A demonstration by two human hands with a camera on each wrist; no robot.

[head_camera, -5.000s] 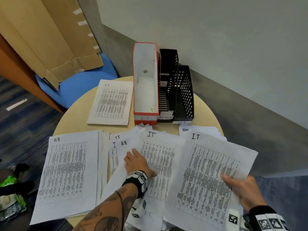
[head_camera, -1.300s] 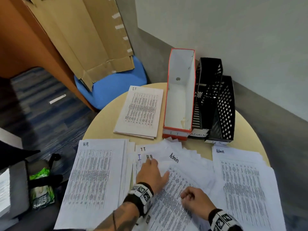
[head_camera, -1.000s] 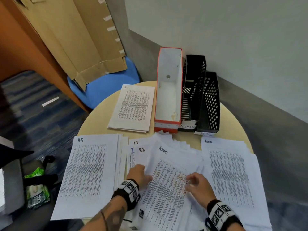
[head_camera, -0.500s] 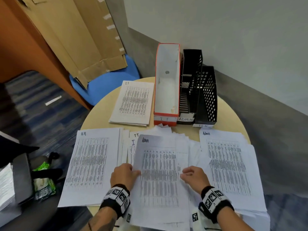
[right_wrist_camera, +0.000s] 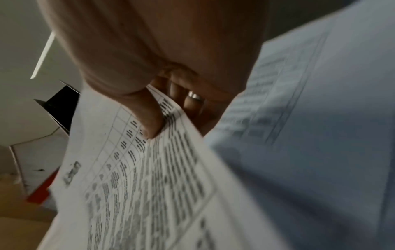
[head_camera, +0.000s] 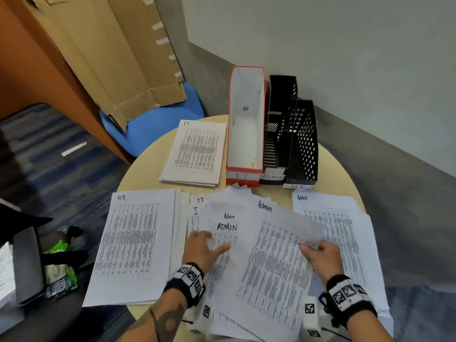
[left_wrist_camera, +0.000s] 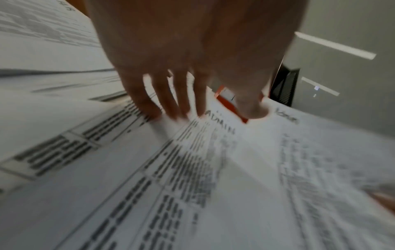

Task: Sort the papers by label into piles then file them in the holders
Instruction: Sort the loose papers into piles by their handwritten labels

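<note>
Admin sheet [head_camera: 278, 262] lifted off the unsorted middle heap [head_camera: 222, 243] on the round table [head_camera: 148, 166], pinched at its right edge between thumb and fingers of right hand [head_camera: 320, 257], left hand [head_camera: 202, 250] flat, fingers spread, pressing the ADMIN-marked page beneath.

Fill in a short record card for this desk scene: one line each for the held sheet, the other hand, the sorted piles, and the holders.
Right hand: pinches an Admin sheet, lifted at its right edge
Left hand: rests flat on the ADMIN page of the unsorted pile
Sorted piles: H.R pile at left, I.T pile behind it, Admin pile at right
Holders: IT holder, ADMIN holder, HR holder, no papers visible inside
</note>
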